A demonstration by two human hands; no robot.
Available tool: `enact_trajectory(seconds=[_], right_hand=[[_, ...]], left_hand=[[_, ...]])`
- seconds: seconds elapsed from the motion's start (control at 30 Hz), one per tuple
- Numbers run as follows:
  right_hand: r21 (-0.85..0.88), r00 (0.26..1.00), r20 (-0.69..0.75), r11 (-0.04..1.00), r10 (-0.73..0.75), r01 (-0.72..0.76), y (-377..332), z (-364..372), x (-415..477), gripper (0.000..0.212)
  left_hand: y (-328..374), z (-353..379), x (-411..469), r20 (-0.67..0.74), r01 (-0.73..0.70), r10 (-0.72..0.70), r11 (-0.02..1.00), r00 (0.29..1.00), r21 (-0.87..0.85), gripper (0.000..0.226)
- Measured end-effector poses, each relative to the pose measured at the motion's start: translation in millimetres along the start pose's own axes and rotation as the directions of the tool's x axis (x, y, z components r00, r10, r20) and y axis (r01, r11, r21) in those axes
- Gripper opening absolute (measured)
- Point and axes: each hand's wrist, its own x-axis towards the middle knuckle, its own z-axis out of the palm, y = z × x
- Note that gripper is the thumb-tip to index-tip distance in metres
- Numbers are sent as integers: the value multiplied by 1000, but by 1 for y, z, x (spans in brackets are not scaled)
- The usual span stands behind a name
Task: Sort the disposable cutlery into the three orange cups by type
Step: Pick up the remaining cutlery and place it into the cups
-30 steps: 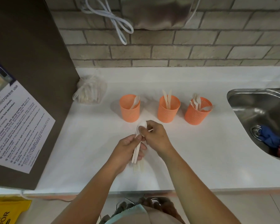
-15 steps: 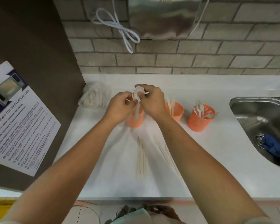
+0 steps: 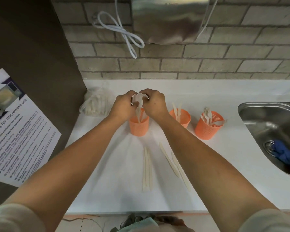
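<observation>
Three orange cups stand in a row on the white counter. Over the left cup [image 3: 138,127] my left hand [image 3: 123,106] and my right hand [image 3: 155,103] together pinch a bunch of pale spoons [image 3: 139,102], bowls up, handles reaching down into the cup. The middle cup [image 3: 182,117] has knives standing in it. The right cup [image 3: 208,128] is filled with forks. Loose knives lie on the counter in two pairs, one pair [image 3: 147,169] between my forearms, the other pair [image 3: 173,162] partly under my right forearm.
A clear bag of cutlery [image 3: 95,103] lies at the back left against a dark panel with a microwave notice [image 3: 15,131]. A steel sink [image 3: 271,131] with blue and red cloths is on the right. A brick wall, white cable and metal dispenser are behind.
Both hands carried the spoons from the counter's middle up and back over the left cup, and the handles now dip into it. The loose knives stay put.
</observation>
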Motion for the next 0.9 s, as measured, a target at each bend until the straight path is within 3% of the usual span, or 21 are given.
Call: enact_trajectory(seconds=[0.17, 0.27, 0.37, 0.43, 0.53, 0.63, 0.73, 0.83, 0.9], right_hand=[[-78, 999, 41, 997, 30, -27, 11, 0, 2, 33], [-102, 998, 55, 994, 38, -32, 12, -8, -1, 38], [-62, 1000, -21, 998, -18, 17, 14, -23, -17, 40], [-53, 994, -96, 998, -51, 46, 20, -36, -37, 41], [-94, 990, -140, 995, 8, -21, 44, -56, -77, 41], [-164, 970, -14, 956, 244, -243, 83, -67, -122, 26], [-399, 847, 108, 803, 520, -442, 116, -60, -166, 40], [-557, 746, 86, 652, 661, -514, 122, -41, -190, 57], [-585, 763, 57, 641, 644, -497, 120, -28, -193, 56]], left_hand=[[-11, 5, 6, 139, -36, 11, 983, 990, 178, 45], [-11, 6, 4, 72, -63, 48, 974, 996, 219, 49], [-8, 3, -10, -30, -83, 91, 975, 995, 206, 47], [-5, 2, -29, -116, -122, 138, 983, 984, 139, 43], [2, 4, -72, -166, -147, 142, 989, 976, -15, 28], [-3, 19, -119, 4, 24, -24, 1000, 1000, -9, 16], [-16, 48, -151, 273, 214, -249, 965, 929, 150, 35], [-17, 74, -167, 414, 224, -358, 914, 837, 339, 65], [-11, 86, -172, 429, 199, -376, 894, 821, 403, 72]])
